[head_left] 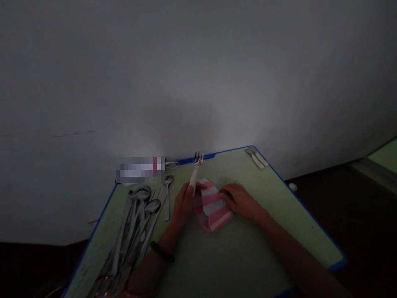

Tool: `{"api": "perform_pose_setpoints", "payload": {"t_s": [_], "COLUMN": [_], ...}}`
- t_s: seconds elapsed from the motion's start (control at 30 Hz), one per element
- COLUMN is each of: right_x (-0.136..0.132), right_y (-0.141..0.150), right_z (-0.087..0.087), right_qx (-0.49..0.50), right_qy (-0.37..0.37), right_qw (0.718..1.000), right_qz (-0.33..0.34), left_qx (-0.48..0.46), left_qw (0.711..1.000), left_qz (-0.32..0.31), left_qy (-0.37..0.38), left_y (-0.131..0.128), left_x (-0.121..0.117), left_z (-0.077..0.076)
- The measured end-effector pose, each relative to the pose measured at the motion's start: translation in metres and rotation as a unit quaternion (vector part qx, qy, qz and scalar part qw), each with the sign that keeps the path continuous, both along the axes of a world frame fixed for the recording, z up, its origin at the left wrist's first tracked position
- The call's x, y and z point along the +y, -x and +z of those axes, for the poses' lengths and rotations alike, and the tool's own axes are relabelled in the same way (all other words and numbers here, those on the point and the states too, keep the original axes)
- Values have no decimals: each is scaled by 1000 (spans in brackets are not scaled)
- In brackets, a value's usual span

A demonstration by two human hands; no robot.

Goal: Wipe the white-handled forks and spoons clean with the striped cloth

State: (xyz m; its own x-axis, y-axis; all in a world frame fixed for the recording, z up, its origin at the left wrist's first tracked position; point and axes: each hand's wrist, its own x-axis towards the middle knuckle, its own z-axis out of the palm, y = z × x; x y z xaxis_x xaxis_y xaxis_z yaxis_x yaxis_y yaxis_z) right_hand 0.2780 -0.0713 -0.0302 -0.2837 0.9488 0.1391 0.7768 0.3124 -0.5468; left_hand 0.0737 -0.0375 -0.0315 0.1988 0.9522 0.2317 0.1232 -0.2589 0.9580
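My left hand (184,203) is closed around the pale handle of a fork (195,171), which stands nearly upright with its metal tines at the top. My right hand (237,199) grips the right side of a pink-and-white striped cloth (214,207). The cloth hangs in folds between both hands, its left part against my left hand. The fingertips of my right hand are partly hidden behind the cloth.
Several spoons and other cutlery (136,225) lie piled along the table's left side. One spoon (168,198) lies apart from them. Two pale-handled utensils (257,158) rest at the far right corner. A blurred box (141,169) stands at the back left. The green table (297,236) has a blue edge against a wall.
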Motion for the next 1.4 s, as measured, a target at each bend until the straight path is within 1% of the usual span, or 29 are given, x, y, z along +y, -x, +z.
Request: {"api": "perform_pose_setpoints", "payload": {"t_s": [0.17,0.2,0.27,0.3,0.37,0.47,0.53,0.67,0.77,0.83,1.03,1.17,1.23,1.33,1.4], "right_x": [0,0,0,0,1,5,7,8,8,8,6,4,5,7,8], "right_y": [9,11,12,12,8,0,-5,-9,-10,-11,-11,-13,-14,-14,-15], "right_z": [-8,-8,-9,-9,-9,-9,-10,-13,-13,-12,-5,-3,-3,-4,-4], "right_qx": [-17,-21,-13,0,41,117,157,194,185,161,59,26,26,38,51], "right_qy": [27,30,23,15,10,48,71,83,91,85,57,77,84,78,78], "right_qw": [995,995,996,997,996,985,976,967,966,972,990,994,993,988,985], "right_qz": [-89,-95,-84,-77,-85,-120,-131,-141,-155,-151,-111,-74,-82,-128,-146], "left_qx": [6,9,16,20,29,40,51,71,79,84,98,116,125,137,149], "left_qw": [1000,1000,1000,1000,999,999,998,996,995,995,994,992,990,988,987], "left_qz": [2,2,1,2,3,8,5,-7,-5,-2,-9,-20,-26,-33,-33], "left_qy": [-6,-5,-3,-4,-14,-35,-44,-54,-58,-58,-55,-54,-55,-57,-55], "left_y": [-1,-1,0,0,1,2,2,3,2,2,2,3,4,3,2], "left_x": [-3,-3,-3,-3,-2,-2,-3,-5,-5,-4,-2,-2,-3,-6,-6], "left_z": [1,1,1,1,2,4,5,5,5,5,4,4,5,5,5]}}
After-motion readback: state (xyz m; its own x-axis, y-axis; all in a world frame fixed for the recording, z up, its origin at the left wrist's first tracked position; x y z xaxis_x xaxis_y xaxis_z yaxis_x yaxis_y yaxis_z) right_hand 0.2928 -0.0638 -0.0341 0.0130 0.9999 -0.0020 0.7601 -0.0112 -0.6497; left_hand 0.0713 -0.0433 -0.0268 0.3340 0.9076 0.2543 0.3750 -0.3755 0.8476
